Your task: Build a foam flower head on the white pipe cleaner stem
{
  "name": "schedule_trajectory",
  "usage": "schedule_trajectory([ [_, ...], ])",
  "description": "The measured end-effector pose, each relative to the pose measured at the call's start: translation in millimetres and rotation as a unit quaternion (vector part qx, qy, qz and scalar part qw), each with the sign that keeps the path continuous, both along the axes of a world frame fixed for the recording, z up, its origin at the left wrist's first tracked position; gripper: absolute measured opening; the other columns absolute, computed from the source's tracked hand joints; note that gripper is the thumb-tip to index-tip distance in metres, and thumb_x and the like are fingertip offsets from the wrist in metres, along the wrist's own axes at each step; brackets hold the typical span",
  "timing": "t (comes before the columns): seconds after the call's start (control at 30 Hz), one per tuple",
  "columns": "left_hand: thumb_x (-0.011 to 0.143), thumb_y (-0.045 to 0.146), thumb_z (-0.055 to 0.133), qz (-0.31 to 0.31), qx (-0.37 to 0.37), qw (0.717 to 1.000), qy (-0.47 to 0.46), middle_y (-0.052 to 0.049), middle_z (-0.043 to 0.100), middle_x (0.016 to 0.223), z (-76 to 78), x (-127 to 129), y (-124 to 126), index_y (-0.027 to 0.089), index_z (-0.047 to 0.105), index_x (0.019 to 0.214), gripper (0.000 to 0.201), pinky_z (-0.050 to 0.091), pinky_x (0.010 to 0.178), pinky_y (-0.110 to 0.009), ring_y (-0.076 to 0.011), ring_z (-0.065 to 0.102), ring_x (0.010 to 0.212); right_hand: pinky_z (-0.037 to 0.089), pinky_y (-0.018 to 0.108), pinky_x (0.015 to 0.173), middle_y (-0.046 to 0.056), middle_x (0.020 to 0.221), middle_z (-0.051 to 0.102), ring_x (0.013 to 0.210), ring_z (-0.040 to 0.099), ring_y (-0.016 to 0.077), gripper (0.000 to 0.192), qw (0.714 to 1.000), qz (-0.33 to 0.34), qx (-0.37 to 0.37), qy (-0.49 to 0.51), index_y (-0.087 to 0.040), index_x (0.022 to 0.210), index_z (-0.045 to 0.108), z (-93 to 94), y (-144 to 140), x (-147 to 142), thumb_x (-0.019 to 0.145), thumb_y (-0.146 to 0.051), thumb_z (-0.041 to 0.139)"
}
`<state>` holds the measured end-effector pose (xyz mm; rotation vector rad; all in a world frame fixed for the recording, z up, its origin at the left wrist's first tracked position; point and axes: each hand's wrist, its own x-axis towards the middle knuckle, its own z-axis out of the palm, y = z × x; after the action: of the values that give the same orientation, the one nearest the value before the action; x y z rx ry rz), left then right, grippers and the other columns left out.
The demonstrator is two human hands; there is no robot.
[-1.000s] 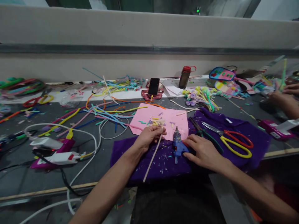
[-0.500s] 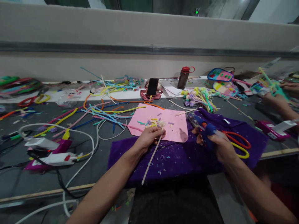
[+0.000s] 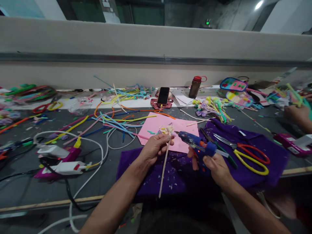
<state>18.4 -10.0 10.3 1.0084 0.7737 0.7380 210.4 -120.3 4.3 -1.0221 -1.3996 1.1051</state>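
My left hand (image 3: 154, 148) pinches a thin cream stick (image 3: 164, 164) with a small pale flower (image 3: 168, 129) at its top, held upright over the purple cloth (image 3: 253, 146). My right hand (image 3: 216, 165) grips a blue hot glue gun (image 3: 195, 141). Its nozzle points left and sits close to the flower, just right of it. Both hands hover above the near edge of a pink sheet (image 3: 156, 125) strewn with small coloured bits.
Red-and-yellow scissors (image 3: 246, 156) lie on the cloth to the right. Coloured pipe cleaners (image 3: 109, 120), white cables (image 3: 92, 146), pink glue guns (image 3: 60, 159), a phone (image 3: 163, 95) and a bottle (image 3: 195, 86) crowd the table. Another person's hand (image 3: 298, 113) works at far right.
My right hand picked the glue gun up off the cloth, lifted it and swung its nozzle left toward the flower. My left hand raised the stick slightly.
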Motion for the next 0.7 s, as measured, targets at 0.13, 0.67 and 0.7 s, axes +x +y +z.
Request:
schedule_trajectory([
  [0.13,0.069,0.039,0.064,-0.002,0.023,1.000,0.000,-0.002,0.059,0.067,0.2,0.3,-0.9,0.010,0.064,0.084,0.033,0.011,0.032,-0.017,0.0006,0.029,0.034,0.035,0.026,0.049,0.002,0.057,0.057,0.049,0.045,0.0130,0.035,1.000,-0.020,0.003,-0.021,-0.014,0.088,0.061,3.6,2.7,-4.5,0.085,-0.043,0.043],
  [0.67,0.068,0.041,0.064,0.006,0.060,0.998,0.030,-0.002,0.058,0.066,0.1,1.0,-2.7,0.011,0.064,0.088,0.036,0.014,0.035,-0.017,-0.0003,0.033,0.037,0.039,0.027,0.064,0.002,0.055,0.052,0.058,0.050,0.0145,0.043,0.990,-0.061,0.045,-0.119,-0.017,0.056,0.052,3.5,5.8,-6.2,0.087,-0.041,0.037],
  [0.7,0.068,0.042,0.064,0.007,0.060,0.998,0.030,-0.001,0.058,0.066,0.1,1.0,-2.8,0.011,0.064,0.087,0.036,0.014,0.035,-0.017,-0.0003,0.033,0.037,0.039,0.027,0.063,0.002,0.055,0.052,0.057,0.050,0.0144,0.043,0.990,-0.061,0.043,-0.121,-0.017,0.055,0.052,3.1,6.0,-6.2,0.087,-0.042,0.036],
])
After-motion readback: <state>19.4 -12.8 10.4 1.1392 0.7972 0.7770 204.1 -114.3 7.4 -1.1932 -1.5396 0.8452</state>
